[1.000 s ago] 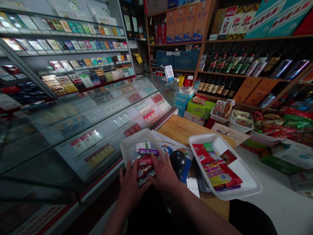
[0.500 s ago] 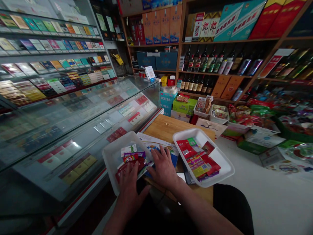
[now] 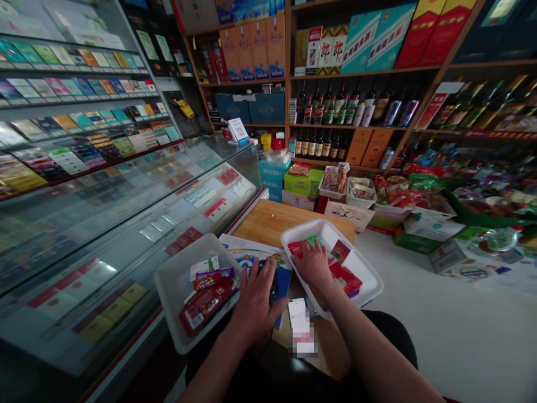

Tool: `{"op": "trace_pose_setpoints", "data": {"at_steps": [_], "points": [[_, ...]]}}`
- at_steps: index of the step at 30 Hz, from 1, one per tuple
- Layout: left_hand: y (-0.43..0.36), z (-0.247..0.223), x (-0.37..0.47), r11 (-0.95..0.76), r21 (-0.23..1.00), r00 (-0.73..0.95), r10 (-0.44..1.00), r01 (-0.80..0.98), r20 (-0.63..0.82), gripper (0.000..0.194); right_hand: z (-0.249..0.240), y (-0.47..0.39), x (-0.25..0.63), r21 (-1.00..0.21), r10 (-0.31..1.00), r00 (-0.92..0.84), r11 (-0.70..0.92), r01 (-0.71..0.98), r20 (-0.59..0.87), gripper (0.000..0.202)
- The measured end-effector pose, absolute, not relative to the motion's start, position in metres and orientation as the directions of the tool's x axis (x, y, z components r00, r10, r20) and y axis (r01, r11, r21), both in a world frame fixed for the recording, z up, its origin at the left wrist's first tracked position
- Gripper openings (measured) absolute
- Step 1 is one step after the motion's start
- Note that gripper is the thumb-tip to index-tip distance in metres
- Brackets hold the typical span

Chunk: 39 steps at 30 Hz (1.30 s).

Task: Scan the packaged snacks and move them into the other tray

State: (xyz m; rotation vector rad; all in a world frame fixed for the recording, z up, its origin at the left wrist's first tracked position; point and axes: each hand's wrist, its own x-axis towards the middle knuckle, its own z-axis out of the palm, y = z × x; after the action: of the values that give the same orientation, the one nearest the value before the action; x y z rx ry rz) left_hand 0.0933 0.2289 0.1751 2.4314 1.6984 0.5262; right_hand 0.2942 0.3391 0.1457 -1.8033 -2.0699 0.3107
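The left hand lies flat, fingers spread and gripping nothing, over a dark rounded object on a colourful printed sheet, its thumb side touching the rim of the shallow white plastic tray on the left, which holds red, purple and white snack sachets. That tray overhangs the edge of the wooden table beside the glass display counter; a nudge from the wrist could tip it and spill the packets to the floor. The right hand reaches into the second white plastic tray, palm down on the red and green sachets, fingers slightly apart; whether they pinch a packet I cannot tell. This tray also juts past the near table edge, so downward pressure could lever it off. A small white card sits between the trays and could be swept away by either forearm. Farther off, shelves of dark wine bottles stand well apart from it all.
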Motion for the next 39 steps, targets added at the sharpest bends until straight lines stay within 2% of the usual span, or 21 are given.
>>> {"op": "trace_pose_setpoints", "data": {"at_steps": [4, 11, 16, 20, 25, 29, 32, 35, 39], "points": [[0.255, 0.183, 0.113, -0.370, 0.274, 0.326, 0.925, 0.888, 0.192, 0.081, 0.137, 0.366, 0.313, -0.326, 0.999, -0.043, 0.039, 0.945, -0.005, 0.054], [0.291, 0.176, 0.140, -0.422, 0.197, 0.399, 0.905, 0.885, 0.145, 0.070, 0.112, 0.400, 0.323, -0.262, 0.990, -0.004, -0.033, 0.965, -0.141, 0.048], [0.312, 0.164, 0.147, -0.440, 0.161, 0.424, 0.897, 0.883, 0.124, 0.071, 0.098, 0.413, 0.326, -0.247, 0.990, -0.029, -0.006, 0.969, -0.138, 0.040], [0.322, 0.159, 0.149, -0.445, 0.159, 0.432, 0.895, 0.881, 0.108, 0.068, 0.098, 0.420, 0.325, -0.285, 0.991, -0.032, -0.005, 0.959, -0.127, 0.037], [0.327, 0.161, 0.149, -0.450, 0.138, 0.437, 0.892, 0.882, 0.114, 0.067, 0.107, 0.427, 0.324, -0.413, 0.989, 0.019, -0.079, 0.907, -0.148, 0.035], [0.327, 0.167, 0.148, -0.446, 0.119, 0.430, 0.892, 0.887, 0.139, 0.068, 0.127, 0.426, 0.331, -0.581, 0.986, 0.116, -0.163, 0.798, -0.117, 0.042], [0.330, 0.174, 0.146, -0.430, 0.116, 0.408, 0.896, 0.895, 0.176, 0.071, 0.144, 0.423, 0.336, -0.736, 0.985, 0.159, -0.153, 0.659, -0.063, 0.048], [0.335, 0.183, 0.143, -0.384, 0.180, 0.345, 0.914, 0.906, 0.213, 0.077, 0.156, 0.422, 0.335, -0.869, 0.982, 0.180, -0.138, 0.476, -0.058, 0.050], [0.341, 0.195, 0.140, -0.396, 0.314, 0.338, 0.914, 0.863, 0.224, 0.076, 0.161, 0.419, 0.320, -0.965, 0.985, 0.166, -0.082, 0.251, -0.041, 0.047]]}}
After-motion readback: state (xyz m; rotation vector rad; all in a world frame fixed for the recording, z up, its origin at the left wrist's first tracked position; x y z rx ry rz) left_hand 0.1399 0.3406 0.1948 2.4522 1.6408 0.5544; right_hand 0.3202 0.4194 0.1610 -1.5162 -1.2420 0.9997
